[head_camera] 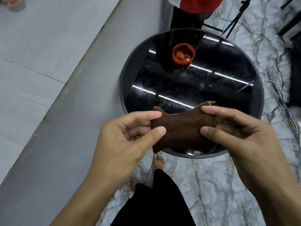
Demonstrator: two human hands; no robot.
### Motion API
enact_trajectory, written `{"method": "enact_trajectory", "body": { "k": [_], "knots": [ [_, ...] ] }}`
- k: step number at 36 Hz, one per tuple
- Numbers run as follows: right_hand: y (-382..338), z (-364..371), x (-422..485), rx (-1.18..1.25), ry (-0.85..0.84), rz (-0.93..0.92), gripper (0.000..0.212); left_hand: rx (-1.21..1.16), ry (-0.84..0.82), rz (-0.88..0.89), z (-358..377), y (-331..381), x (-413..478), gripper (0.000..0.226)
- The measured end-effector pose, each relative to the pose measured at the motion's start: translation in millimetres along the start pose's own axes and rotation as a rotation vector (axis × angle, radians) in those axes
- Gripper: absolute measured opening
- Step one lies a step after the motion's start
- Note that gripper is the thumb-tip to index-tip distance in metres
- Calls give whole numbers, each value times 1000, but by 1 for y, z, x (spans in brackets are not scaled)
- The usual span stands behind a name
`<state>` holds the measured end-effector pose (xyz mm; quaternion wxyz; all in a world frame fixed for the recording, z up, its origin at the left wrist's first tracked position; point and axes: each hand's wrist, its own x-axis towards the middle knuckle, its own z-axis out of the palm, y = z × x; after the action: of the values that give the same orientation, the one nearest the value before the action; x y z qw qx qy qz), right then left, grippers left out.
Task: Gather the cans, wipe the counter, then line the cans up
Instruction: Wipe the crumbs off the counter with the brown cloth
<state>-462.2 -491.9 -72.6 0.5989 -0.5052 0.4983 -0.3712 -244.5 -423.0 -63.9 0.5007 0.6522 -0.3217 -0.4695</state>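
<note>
Cloth: one brown cloth [182, 128], held up flat between both hands over the near edge of the table, its top edge wavy and a loose thread hanging at the lower right corner.
Left hand: the left hand [128, 132] pinches the cloth's left edge, thumb on the near face and forefinger on the upper corner; the other fingers curl behind.
Right hand: the right hand [234, 131] pinches the cloth's right edge the same way, thumb in front and fingers behind the fabric.
Cans: one red can [183, 53] in view, standing upright on the far part of the table with its open top facing the camera; something red and dark lies inside, too blurred to name. It is well apart from the cloth.
Table: one round table with a black glossy glass top [203, 88] and a dark rim; long white ceiling lights reflect in it as bright strips, and a few pale smudges show near its middle.
Floor: grey-veined marble tiles [211, 185] under the table and the person.
Person: two bare feet [158, 162] and black trousers at the bottom, just before the table.
Left of table: a broad grey surface [40, 62] runs diagonally across the left half of the view.
Far side: one black tripod [236, 18] stands on the marble beyond the table, and white cables [276, 88] trail on the floor at the right.
</note>
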Motion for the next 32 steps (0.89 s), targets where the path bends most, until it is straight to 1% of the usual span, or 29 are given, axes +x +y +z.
{"method": "enact_trajectory", "body": {
  "k": [6, 10, 13, 16, 22, 26, 32],
  "knots": [
    [34, -20, 30, 20, 106, 8, 38, 48, -70, -34, 32, -24, 43, 28],
    [65, -29, 52, 50, 111, 16, 38, 73, -92, -73, 47, -48, 73, 27],
    [92, -32, 68, 39, 128, 57, 38, 111, -97, -114, 57, -72, 94, 27],
    [118, -35, 81, 3, 139, 89, 38, 169, -100, -145, 65, -97, 113, 27],
    [155, -41, 101, -69, 165, 113, 39, 215, -106, -159, 76, -134, 139, 27],
    [169, -43, 109, -120, 180, 120, 36, 227, -98, -147, 82, -148, 148, 26],
    [181, -43, 114, -190, 195, 126, 34, 332, -90, -137, 86, -160, 153, 24]
  ]
}}
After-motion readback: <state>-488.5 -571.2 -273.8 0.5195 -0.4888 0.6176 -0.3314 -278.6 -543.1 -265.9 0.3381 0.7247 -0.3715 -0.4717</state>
